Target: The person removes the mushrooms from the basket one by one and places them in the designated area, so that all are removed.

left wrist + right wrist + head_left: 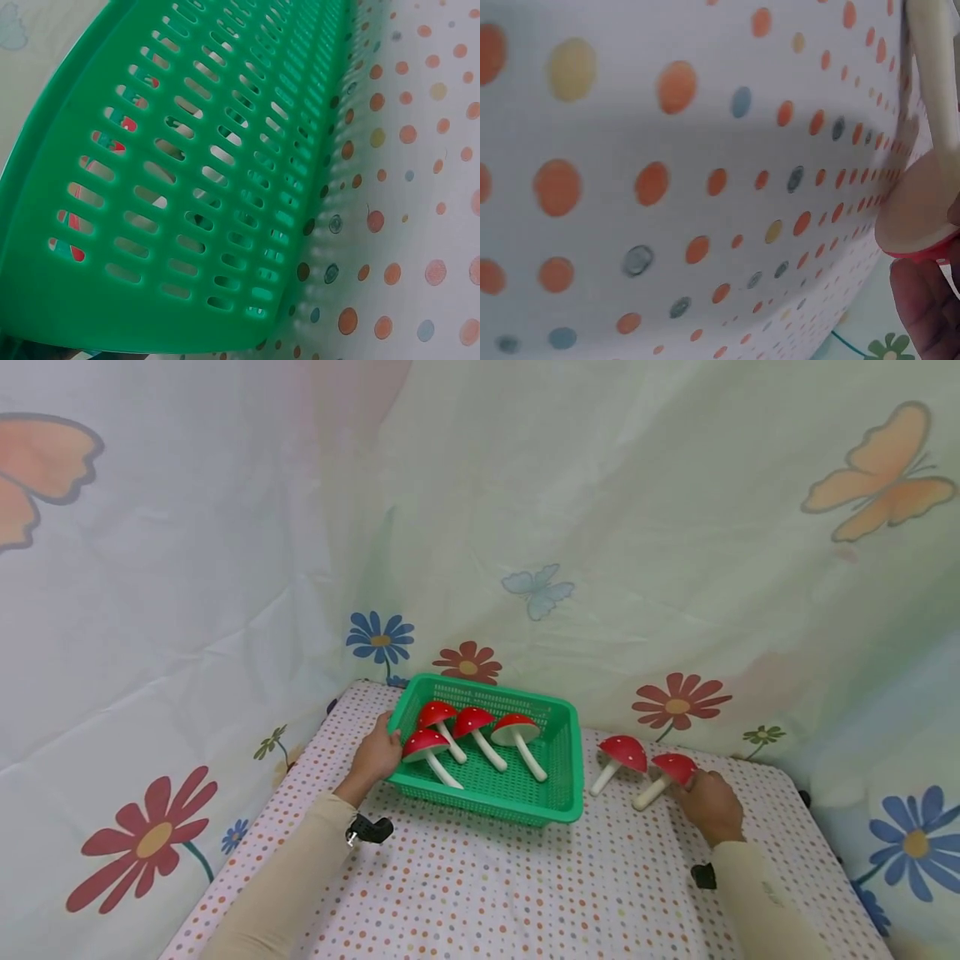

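Observation:
A green plastic basket stands at the back of the table, its slotted side filling much of the left wrist view. My left hand grips its left rim. Inside lie several toy mushrooms with red white-dotted caps, such as the one at front left. Right of the basket, my right hand holds a toy mushroom by its red cap, the pale stem pointing toward the front left. In the right wrist view, fingers lie against the cap's edge below its pale underside. Another toy mushroom lies between that hand and the basket.
A white cloth with coloured dots covers the table. Behind it and at both sides hangs a pale curtain printed with flowers and butterflies. A dark strap sits at the left wrist.

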Demonstrator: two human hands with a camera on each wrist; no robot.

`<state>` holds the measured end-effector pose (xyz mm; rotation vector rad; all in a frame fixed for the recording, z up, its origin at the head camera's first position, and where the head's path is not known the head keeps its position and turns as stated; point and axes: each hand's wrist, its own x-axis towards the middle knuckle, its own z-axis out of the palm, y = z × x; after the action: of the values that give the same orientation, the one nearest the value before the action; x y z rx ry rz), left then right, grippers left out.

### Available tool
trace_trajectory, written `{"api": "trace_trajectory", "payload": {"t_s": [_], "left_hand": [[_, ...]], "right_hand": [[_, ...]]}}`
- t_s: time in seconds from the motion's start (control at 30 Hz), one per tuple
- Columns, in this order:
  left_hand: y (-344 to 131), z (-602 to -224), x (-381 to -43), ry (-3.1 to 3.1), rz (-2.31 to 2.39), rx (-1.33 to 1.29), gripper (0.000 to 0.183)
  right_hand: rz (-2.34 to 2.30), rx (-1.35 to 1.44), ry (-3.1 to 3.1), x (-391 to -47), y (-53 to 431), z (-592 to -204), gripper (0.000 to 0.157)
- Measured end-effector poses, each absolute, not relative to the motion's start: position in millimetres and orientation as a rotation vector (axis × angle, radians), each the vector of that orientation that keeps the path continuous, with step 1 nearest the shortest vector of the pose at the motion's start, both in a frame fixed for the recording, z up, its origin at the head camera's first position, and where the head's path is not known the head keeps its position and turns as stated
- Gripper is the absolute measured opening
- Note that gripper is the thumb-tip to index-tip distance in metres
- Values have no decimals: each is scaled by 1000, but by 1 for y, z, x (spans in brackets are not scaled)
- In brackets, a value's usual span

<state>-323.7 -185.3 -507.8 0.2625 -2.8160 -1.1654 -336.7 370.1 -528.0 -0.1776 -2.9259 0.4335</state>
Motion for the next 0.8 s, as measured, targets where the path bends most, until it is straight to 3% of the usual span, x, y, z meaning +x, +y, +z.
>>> {"api": "trace_trajectory", "payload": {"t_s": [0.3,0.5,0.8], "left_hand": [[-187,-506,-324,-2830,-1184,244,54],[-193,-509,-319,-2826,-1206,268,54],[-190,-506,-320,-2839,-1203,206,55]], "right_hand": [[399,-245,-2982,-320,369,-522,28],[486,-251,-2967,-312,357,-508,43],[535,-12,-2846,-307,325,-471,39]]}}
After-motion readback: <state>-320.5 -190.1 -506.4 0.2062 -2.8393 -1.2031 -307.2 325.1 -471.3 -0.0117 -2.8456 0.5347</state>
